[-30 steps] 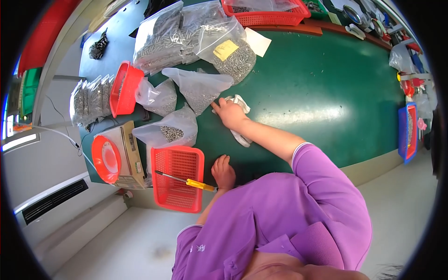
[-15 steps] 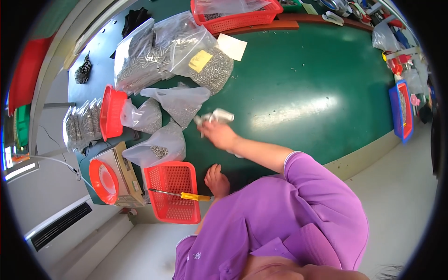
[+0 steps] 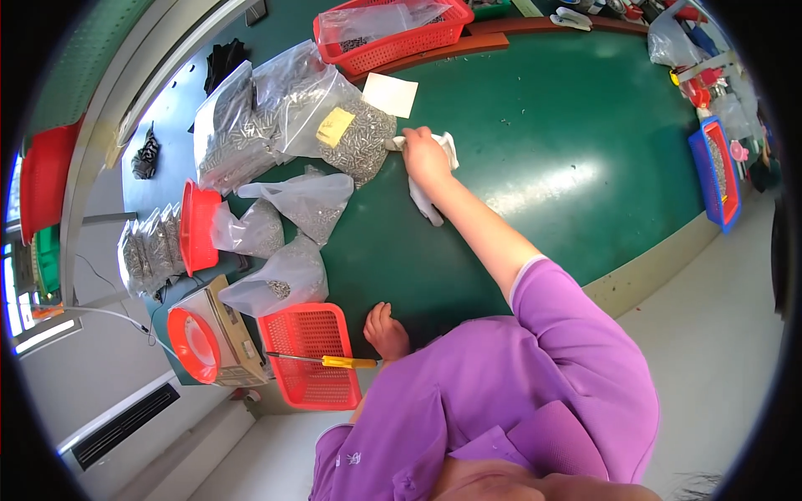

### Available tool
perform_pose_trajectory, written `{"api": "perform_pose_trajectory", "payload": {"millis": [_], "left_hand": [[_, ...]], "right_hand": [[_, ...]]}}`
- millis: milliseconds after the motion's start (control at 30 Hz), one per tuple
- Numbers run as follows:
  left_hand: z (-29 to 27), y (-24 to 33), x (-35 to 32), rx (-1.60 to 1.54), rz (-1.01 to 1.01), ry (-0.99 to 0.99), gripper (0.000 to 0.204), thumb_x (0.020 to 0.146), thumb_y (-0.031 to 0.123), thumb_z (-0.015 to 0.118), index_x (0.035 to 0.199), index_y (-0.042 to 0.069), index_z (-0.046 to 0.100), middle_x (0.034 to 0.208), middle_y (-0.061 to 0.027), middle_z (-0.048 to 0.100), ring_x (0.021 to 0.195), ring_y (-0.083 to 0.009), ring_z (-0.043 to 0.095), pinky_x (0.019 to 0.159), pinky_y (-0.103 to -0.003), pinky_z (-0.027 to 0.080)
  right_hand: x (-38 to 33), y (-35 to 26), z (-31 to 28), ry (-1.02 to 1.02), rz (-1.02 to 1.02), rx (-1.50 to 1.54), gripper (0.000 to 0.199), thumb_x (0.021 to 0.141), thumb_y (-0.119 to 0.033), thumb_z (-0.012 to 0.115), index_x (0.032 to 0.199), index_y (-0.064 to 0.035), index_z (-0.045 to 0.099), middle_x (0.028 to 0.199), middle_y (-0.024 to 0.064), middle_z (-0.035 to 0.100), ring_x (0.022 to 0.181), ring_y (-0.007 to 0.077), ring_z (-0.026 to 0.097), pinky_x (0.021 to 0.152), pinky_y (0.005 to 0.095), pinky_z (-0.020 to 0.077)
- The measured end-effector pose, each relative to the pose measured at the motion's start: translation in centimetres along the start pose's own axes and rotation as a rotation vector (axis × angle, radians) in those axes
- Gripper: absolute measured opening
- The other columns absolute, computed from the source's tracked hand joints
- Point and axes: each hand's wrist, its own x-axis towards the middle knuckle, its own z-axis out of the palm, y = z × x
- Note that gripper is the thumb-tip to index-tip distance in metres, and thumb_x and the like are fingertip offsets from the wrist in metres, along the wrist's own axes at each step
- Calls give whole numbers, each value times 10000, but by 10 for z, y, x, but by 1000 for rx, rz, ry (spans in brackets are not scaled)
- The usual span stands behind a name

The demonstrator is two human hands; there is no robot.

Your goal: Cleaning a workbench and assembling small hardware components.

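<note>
The person's right hand [image 3: 426, 154] holds a crumpled white cloth [image 3: 428, 185] pressed on the green table top [image 3: 551, 150], seemingly wiping it beside the big clear bags of small metal parts [image 3: 284, 125], while the left hand [image 3: 386, 332] rests empty with curled fingers at the near edge, so the wiping judged next needs steady sweeps around those bags

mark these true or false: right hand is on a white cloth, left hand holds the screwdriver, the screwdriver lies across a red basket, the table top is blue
The right hand is on the white cloth: true.
The left hand holds the screwdriver: false, it rests on the green table beside it, apart from it.
The screwdriver lies across the red basket: true.
The table top is blue: false, it is green.
</note>
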Motion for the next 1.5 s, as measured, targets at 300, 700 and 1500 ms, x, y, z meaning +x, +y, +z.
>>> {"api": "perform_pose_trajectory", "payload": {"millis": [300, 700, 1500], "left_hand": [[-3, -3, -5, 55, -25, 12, 333, 747, 42, 502, 1071, 77, 572, 1147, -48, 555, 1090, -251, 504, 908, -402, 361], [-3, -3, -5, -10, -16, -6, 344, 756, 49, 497, 1093, 78, 560, 1171, -52, 542, 1108, -251, 488, 916, -409, 359], [6, -3, -1, 90, 79, 89, 313, 730, 41, 478, 1028, 73, 566, 1124, -52, 564, 1060, -267, 514, 887, -419, 385]], "right_hand": [[-16, -11, -29, -356, -211, -78, 256, 781, -134, 522, 963, -203, 688, 914, 100, 550, 851, 280, 607, 717, 394, 498], [-28, -23, -106, -363, -174, -240, 210, 759, -73, 531, 911, -136, 662, 913, 119, 543, 819, 305, 595, 710, 403, 491], [-70, 20, -15, -79, -212, -127, 343, 749, -77, 532, 1091, -54, 564, 977, 124, 501, 861, 273, 582, 656, 371, 538]]}}
